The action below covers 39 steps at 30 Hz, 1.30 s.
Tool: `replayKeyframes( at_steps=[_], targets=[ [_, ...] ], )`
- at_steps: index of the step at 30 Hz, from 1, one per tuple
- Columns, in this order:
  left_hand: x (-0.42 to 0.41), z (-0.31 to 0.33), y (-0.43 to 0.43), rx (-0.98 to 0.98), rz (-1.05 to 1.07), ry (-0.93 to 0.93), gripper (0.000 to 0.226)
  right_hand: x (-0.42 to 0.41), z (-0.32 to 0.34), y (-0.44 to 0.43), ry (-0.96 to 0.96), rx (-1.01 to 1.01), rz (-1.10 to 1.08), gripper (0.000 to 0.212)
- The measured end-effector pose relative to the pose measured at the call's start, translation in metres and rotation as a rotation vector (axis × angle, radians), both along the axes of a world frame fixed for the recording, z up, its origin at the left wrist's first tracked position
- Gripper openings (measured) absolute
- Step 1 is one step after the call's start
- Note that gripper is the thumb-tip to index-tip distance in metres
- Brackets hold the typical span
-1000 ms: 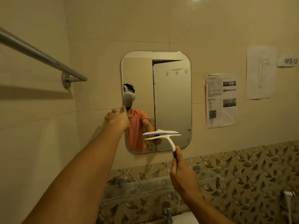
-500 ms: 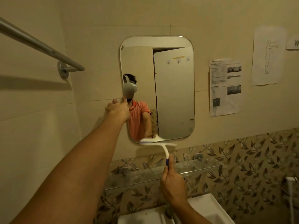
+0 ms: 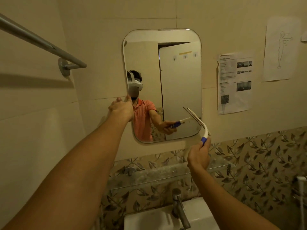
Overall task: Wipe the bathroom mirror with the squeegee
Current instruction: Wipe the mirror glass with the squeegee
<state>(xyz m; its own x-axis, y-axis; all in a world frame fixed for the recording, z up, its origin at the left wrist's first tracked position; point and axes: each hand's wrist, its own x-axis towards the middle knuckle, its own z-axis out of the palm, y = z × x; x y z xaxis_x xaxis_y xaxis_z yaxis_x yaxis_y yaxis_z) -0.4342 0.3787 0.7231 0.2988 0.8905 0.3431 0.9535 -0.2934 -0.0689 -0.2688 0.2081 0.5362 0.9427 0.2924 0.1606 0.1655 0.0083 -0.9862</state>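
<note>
Near the lower right corner of the mirror (image 3: 181, 77) we are now holding the squeegee (image 3: 205, 130). Its blade is standing slanted, with the upper end over the glass and the lower end passing beyond the mirror's rim. One second ago the blade was lying level across the lower middle of the glass, and half a second ago it was reaching the bottom edge. So the right hand (image 3: 198, 155) has been carrying it down, then to the right, while turning it. We are judging from this that one downward pull is finished and that the tool is being placed for a next pass, perhaps along the right strip. Whether the rubber is touching the glass at this moment we cannot tell.

The right hand is gripping the blue end of the handle with curled fingers. The left hand (image 3: 122, 107) is staying at the mirror's left edge as before. Whether it is pinching the rim or only leaning on it we cannot tell.

Below, the sink (image 3: 149, 219) is showing only its back part, with the tap (image 3: 180, 207) standing at the rim. Its bowl is mostly out of view, so what is lying in it we cannot tell. The glass shelf (image 3: 149, 179) under the mirror is showing whitish stains.
</note>
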Motion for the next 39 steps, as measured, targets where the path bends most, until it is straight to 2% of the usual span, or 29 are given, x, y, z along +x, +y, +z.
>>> replayKeyframes(
  at_steps=[5, 13, 18, 29, 39],
  targets=[
    [0.002, 0.002, -0.003, -0.001, -0.004, 0.008, 0.092, -0.012, 0.007, 0.015, 0.030, -0.044, 0.011, 0.054],
    [-0.001, 0.003, -0.002, -0.001, 0.008, 0.016, 0.090, -0.059, -0.001, 0.024, -0.083, -0.081, 0.118, 0.056],
    [-0.001, 0.003, -0.004, -0.015, 0.004, 0.010, 0.097, -0.093, -0.013, 0.030, -0.093, -0.083, 0.185, 0.057],
    [0.000, 0.001, -0.006, -0.002, 0.010, 0.009, 0.094, -0.165, -0.050, 0.039, -0.106, -0.169, 0.400, 0.059],
    [-0.004, -0.004, -0.005, -0.023, -0.005, 0.009, 0.092, -0.159, -0.064, 0.027, -0.171, -0.310, 0.520, 0.058]
  ],
)
